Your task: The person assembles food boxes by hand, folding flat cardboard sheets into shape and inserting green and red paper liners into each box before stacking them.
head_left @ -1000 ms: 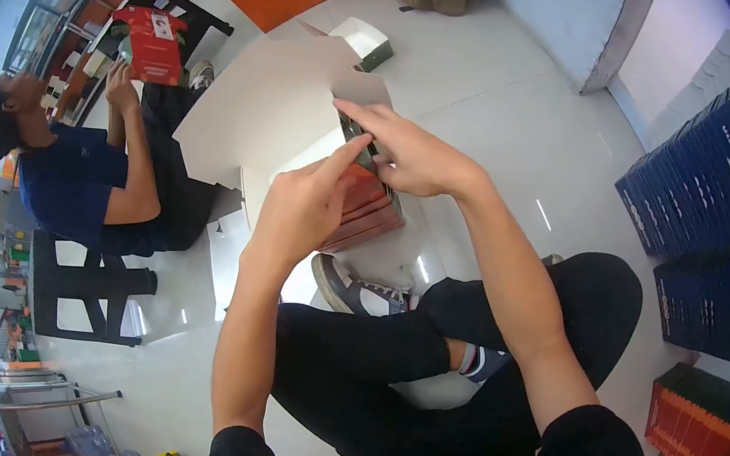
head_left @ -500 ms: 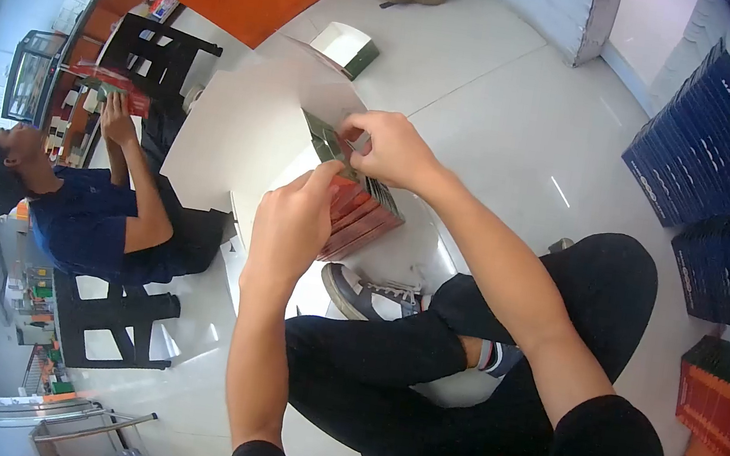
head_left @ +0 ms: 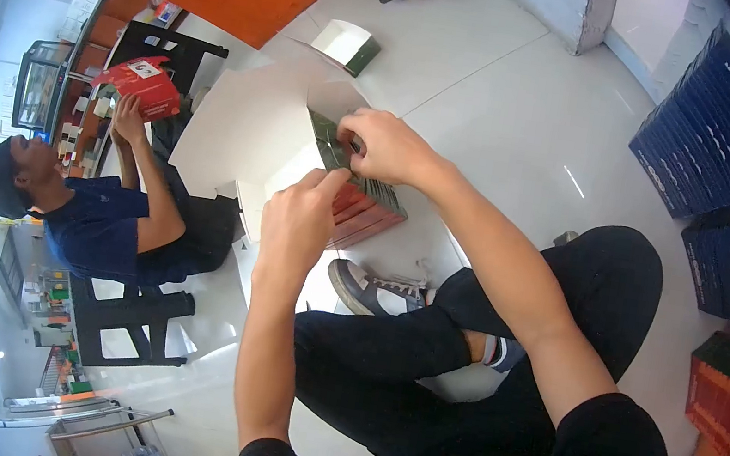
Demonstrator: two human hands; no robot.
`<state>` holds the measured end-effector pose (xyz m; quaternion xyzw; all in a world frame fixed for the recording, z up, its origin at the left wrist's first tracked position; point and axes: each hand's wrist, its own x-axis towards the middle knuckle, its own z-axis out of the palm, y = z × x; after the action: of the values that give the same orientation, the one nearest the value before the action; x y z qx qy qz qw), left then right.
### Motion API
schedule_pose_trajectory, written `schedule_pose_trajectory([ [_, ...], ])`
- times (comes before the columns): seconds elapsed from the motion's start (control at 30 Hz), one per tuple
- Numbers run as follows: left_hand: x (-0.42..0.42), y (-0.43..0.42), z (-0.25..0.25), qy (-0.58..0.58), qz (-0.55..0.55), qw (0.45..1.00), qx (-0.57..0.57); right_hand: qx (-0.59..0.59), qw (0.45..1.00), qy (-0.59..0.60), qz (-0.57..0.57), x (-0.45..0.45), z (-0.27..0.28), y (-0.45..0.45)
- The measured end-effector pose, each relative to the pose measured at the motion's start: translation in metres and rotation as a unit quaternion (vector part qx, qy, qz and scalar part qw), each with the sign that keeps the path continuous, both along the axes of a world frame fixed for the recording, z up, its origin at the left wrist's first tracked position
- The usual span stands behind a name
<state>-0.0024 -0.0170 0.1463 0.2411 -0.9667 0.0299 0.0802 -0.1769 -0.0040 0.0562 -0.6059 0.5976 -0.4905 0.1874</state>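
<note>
A green and red cardboard box (head_left: 330, 146) stands upright before me, its green end flaps facing up. Curled at the flaps, my right hand (head_left: 385, 149) pinches the green edge between thumb and fingers. My left hand (head_left: 299, 217) is closed at the near left corner, with its thumb and forefinger on the green edge. Both hands hide part of the flaps. Right beside them is a row of folded red and green cartons (head_left: 371, 218), packed close together. A large pale board or open carton (head_left: 240, 117) spreads out to the left.
At left a seated person (head_left: 119, 221) holds a red box (head_left: 150, 86). An open white-and-green box (head_left: 346, 46) lies on the floor. Blue carton stacks (head_left: 710, 127) stand at right, with red and green cartons (head_left: 719, 394) below. My shoe (head_left: 370, 289) is near the cartons.
Both my hands stay at the green flaps, with the right fingers shifted slightly. The other person's red box has turned and now shows a white label. The whole view has moved a little.
</note>
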Motion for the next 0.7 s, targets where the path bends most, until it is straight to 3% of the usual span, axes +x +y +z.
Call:
schedule_pose_trajectory([
  [0.17,0.004,0.004,-0.009,0.008,0.002,0.999,0.042,0.039,0.999,0.008,0.025,-0.001,0.005,0.003],
  [0.33,-0.001,0.012,-0.010,-0.045,0.037,0.998,-0.034,0.089,0.995,0.027,0.028,0.000,0.006,0.004],
  [0.7,0.003,0.011,-0.017,-0.027,0.032,0.996,-0.082,0.069,0.997,0.023,0.017,0.004,0.005,0.005],
])
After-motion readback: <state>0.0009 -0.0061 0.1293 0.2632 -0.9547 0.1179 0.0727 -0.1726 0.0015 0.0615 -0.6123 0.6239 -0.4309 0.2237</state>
